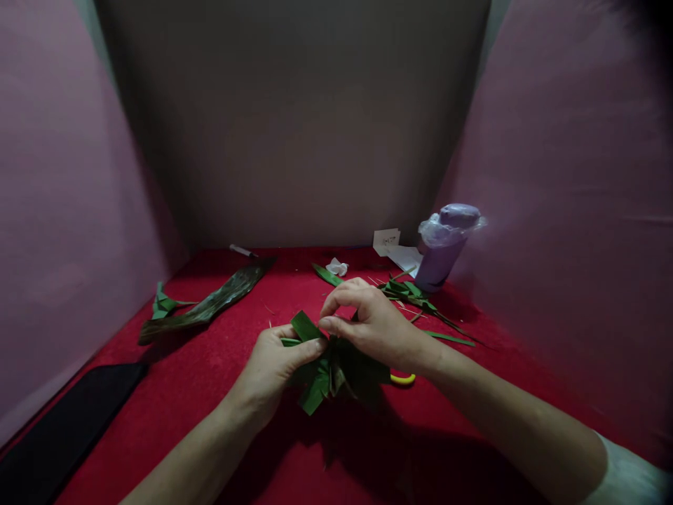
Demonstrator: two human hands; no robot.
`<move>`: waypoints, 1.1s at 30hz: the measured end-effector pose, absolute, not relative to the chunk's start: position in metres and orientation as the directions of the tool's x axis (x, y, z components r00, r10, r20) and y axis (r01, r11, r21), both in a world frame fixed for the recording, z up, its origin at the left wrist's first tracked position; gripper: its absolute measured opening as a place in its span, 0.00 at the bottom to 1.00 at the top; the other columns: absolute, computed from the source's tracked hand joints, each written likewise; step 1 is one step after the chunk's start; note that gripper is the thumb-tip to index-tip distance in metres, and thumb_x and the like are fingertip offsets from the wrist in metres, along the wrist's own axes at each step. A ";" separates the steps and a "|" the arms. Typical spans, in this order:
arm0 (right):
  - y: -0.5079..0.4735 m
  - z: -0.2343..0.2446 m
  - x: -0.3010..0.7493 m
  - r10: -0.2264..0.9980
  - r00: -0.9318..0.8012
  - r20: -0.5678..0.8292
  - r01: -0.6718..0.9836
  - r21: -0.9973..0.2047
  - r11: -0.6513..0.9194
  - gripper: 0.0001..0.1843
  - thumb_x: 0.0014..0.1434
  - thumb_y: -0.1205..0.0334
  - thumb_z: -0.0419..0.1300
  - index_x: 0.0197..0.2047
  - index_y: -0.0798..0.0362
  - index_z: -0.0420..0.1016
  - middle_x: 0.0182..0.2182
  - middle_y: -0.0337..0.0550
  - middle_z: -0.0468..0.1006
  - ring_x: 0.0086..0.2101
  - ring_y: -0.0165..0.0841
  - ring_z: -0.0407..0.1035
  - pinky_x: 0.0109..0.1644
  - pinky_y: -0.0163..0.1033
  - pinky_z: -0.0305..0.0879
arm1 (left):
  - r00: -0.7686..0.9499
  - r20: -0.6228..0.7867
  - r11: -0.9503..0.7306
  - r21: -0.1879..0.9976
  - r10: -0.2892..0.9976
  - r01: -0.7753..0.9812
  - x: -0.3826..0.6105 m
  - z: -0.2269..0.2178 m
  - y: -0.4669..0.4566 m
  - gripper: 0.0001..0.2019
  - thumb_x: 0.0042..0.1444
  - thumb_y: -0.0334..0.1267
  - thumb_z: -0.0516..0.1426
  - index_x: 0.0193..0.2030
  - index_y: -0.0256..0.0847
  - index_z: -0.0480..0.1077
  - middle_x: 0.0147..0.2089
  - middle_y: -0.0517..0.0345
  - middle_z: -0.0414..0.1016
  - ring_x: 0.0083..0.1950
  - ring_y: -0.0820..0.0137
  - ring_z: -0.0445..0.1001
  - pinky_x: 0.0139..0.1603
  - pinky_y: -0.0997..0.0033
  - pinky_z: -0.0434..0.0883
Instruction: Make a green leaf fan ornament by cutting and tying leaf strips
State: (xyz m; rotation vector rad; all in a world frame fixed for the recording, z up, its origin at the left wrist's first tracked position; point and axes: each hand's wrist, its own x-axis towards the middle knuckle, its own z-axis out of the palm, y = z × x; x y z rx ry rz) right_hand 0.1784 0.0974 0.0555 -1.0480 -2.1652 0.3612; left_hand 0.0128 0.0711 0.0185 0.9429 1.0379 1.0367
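My left hand [276, 368] is closed around a bundle of folded green leaves [331, 375] held just above the red table [221, 393]. A leaf strip [305, 326] sticks up between thumb and fingers. My right hand [371, 319] pinches the top of the same bundle from the right, thumb and forefinger pressed together on a leaf edge. Both hands touch each other over the leaves. Part of the bundle is hidden under my palms.
A long dark leaf [210, 305] and a small folded leaf [162, 303] lie at the left. Leaf scraps [410, 291] lie by a purple bottle [444, 249]. A yellow-handled tool [404, 379] peeks out under my right wrist. A black flat object [68, 428] lies front left.
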 end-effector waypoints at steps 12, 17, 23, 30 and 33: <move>0.097 0.051 0.176 0.729 -0.445 0.520 0.588 -0.444 0.676 0.04 0.52 0.69 0.59 0.28 0.52 0.71 0.32 0.38 0.73 0.39 0.34 0.62 0.46 0.43 0.53 | 0.178 -0.163 0.205 0.945 0.970 -0.255 0.016 0.014 0.072 0.11 0.39 0.36 0.66 0.31 0.33 0.76 0.27 0.52 0.78 0.28 0.69 0.75 0.33 0.70 0.70; 0.097 0.050 0.174 0.703 -0.437 0.560 0.585 -0.417 0.696 0.05 0.51 0.71 0.58 0.26 0.52 0.69 0.33 0.39 0.74 0.41 0.35 0.62 0.47 0.44 0.53 | 0.163 -0.177 0.219 0.931 0.971 -0.291 0.017 0.014 0.072 0.10 0.38 0.35 0.67 0.30 0.34 0.75 0.27 0.53 0.79 0.27 0.69 0.75 0.33 0.71 0.71; 0.097 0.051 0.173 0.683 -0.437 0.585 0.585 -0.392 0.710 0.07 0.51 0.72 0.58 0.25 0.52 0.68 0.34 0.40 0.74 0.43 0.36 0.62 0.50 0.45 0.51 | 0.162 -0.176 0.218 0.931 0.971 -0.292 0.017 0.015 0.072 0.10 0.39 0.35 0.66 0.30 0.35 0.76 0.27 0.53 0.79 0.26 0.71 0.75 0.31 0.72 0.71; 0.098 0.047 0.173 0.672 -0.427 0.605 0.619 -0.347 0.705 0.05 0.50 0.70 0.59 0.26 0.53 0.68 0.35 0.39 0.75 0.46 0.36 0.61 0.51 0.43 0.50 | 0.129 -0.201 0.229 0.937 0.971 -0.265 0.018 0.016 0.071 0.10 0.37 0.35 0.67 0.29 0.34 0.76 0.26 0.53 0.78 0.25 0.71 0.75 0.29 0.74 0.70; 0.100 0.044 0.172 0.671 -0.418 0.612 0.629 -0.338 0.700 0.05 0.50 0.70 0.60 0.26 0.52 0.69 0.35 0.39 0.75 0.46 0.37 0.61 0.51 0.44 0.50 | 0.127 -0.209 0.236 0.939 0.970 -0.252 0.018 0.016 0.071 0.11 0.37 0.35 0.67 0.29 0.34 0.75 0.26 0.52 0.79 0.25 0.70 0.75 0.29 0.73 0.71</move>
